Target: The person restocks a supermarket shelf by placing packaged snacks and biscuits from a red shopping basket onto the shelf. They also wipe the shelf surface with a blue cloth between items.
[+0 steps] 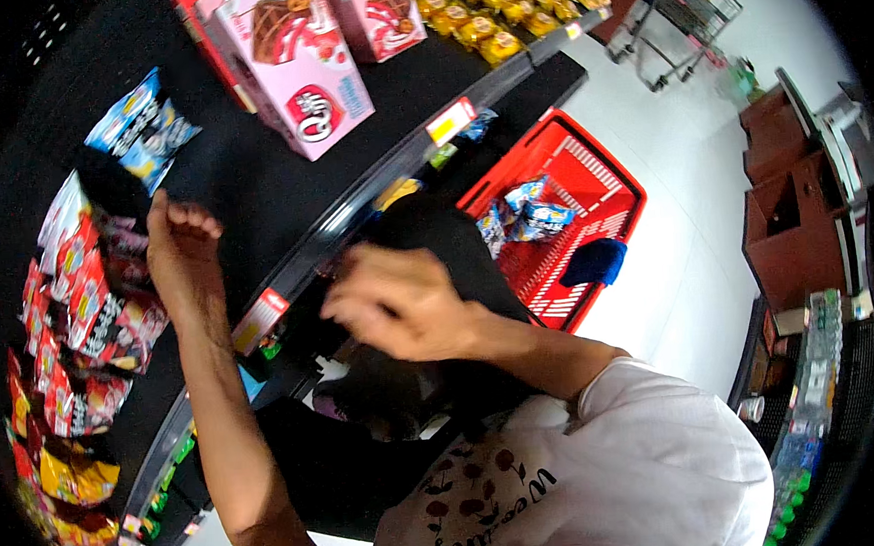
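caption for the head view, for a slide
Left hand by a blue snack bag on a black shelf; red basket at right.

Right now I'm looking at crinkly, glossy film on this blue bag (143, 132), and there's the same shiny, wrinkled skin on the red bags (86, 272)! Over to the pink box (293, 78): smooth printed card, slight sheen. The black shelf (255, 198) looks matt, but its edge strip (340, 216) gleams like slick plastic. Red basket (546, 134), hard smooth plastic; floor (680, 191), polished; cart (679, 21), metal wire; my white shirt (654, 445), soft matt cloth.
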`<state>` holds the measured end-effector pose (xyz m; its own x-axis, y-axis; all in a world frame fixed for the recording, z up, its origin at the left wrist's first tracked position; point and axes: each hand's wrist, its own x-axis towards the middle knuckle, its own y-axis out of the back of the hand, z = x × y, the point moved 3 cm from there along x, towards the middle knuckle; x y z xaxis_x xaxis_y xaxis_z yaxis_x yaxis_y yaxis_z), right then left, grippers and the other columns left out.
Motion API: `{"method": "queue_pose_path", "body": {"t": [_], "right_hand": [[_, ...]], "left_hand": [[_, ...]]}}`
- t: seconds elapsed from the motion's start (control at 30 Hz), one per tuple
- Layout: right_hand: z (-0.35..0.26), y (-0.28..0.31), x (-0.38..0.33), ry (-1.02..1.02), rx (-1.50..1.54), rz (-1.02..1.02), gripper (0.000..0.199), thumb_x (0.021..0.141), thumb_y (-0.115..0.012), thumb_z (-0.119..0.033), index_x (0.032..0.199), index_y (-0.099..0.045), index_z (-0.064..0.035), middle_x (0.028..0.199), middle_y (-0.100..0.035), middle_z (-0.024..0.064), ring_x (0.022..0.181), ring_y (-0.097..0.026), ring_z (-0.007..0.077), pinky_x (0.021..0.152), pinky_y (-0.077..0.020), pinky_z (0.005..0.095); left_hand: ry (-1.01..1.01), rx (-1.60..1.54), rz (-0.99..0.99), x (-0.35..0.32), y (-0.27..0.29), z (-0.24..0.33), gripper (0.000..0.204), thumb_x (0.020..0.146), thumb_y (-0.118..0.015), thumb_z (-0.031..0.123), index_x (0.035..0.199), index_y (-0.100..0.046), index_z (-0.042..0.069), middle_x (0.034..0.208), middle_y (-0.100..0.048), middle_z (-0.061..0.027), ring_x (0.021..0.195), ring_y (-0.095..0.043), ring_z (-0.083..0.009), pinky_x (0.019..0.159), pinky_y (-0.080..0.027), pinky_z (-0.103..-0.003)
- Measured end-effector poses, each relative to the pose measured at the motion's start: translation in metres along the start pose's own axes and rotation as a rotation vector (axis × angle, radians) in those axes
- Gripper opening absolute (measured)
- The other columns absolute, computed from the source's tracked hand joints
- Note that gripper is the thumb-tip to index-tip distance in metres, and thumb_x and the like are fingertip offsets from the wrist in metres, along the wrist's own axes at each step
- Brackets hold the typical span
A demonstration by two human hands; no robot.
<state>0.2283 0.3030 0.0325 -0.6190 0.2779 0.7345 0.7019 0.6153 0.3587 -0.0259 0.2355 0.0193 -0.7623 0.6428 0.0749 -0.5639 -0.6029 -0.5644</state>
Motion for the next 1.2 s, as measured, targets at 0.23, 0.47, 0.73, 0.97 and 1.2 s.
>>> {"method": "queue_pose_path", "body": {"t": [0.23, 0.47, 0.73, 0.97, 1.2], "right_hand": [[0.096, 0.163, -0.094, -0.712, -0.117, 0.421, 0.014, 0.098, -0.056, -0.006, 0.108, -0.064, -0.0012, 0.088, -0.066, 0.0079, 0.078, -0.063, 0.0130, 0.067, -0.0522, 0.0296], [0.174, 0.201, -0.221, -0.987, -0.429, 0.052, 0.020, 0.096, -0.057, -0.001, 0.115, -0.064, -0.0011, 0.099, -0.069, 0.0097, 0.081, -0.065, 0.0150, 0.075, -0.0543, 0.0314], [0.286, 0.152, -0.285, -1.053, -0.559, 0.012, 0.038, 0.091, -0.066, -0.013, 0.127, -0.059, -0.0026, 0.115, -0.069, 0.0209, 0.108, -0.068, 0.0365, 0.091, -0.0539, 0.0415], [0.314, 0.137, -0.287, -0.979, -0.609, -0.001, 0.045, 0.088, -0.064, -0.012, 0.131, -0.054, -0.0058, 0.118, -0.064, 0.0240, 0.106, -0.064, 0.0441, 0.091, -0.0530, 0.0462], [0.290, 0.140, -0.280, -0.895, -0.671, -0.170, 0.040, 0.083, -0.066, -0.013, 0.123, -0.061, -0.0153, 0.118, -0.059, 0.0226, 0.104, -0.062, 0.0394, 0.084, -0.0545, 0.0451]], "left_hand": [[0.045, 0.084, 0.044, -0.006, -0.009, -0.014, 0.033, 0.102, -0.060, 0.034, 0.076, -0.054, 0.014, 0.071, -0.056, -0.0022, 0.069, -0.055, -0.0158, 0.068, -0.046, -0.032], [0.038, 0.087, -0.001, -0.008, -0.010, -0.026, 0.029, 0.106, -0.053, 0.030, 0.083, -0.054, 0.012, 0.074, -0.054, -0.0001, 0.069, -0.053, -0.0159, 0.068, -0.044, -0.032], [0.089, 0.123, 0.037, -0.019, -0.026, -0.047, 0.031, 0.105, -0.054, 0.031, 0.081, -0.056, 0.012, 0.073, -0.056, -0.0016, 0.068, -0.056, -0.0149, 0.066, -0.047, -0.032], [0.114, 0.133, -0.004, -0.018, -0.029, -0.050, 0.029, 0.105, -0.054, 0.031, 0.084, -0.056, 0.012, 0.075, -0.056, -0.0003, 0.070, -0.056, -0.0153, 0.068, -0.047, -0.033], [0.106, 0.167, 0.085, -0.022, -0.032, -0.054, 0.032, 0.105, -0.055, 0.032, 0.079, -0.056, 0.011, 0.073, -0.057, -0.0032, 0.068, -0.056, -0.0166, 0.067, -0.046, -0.032]]}}
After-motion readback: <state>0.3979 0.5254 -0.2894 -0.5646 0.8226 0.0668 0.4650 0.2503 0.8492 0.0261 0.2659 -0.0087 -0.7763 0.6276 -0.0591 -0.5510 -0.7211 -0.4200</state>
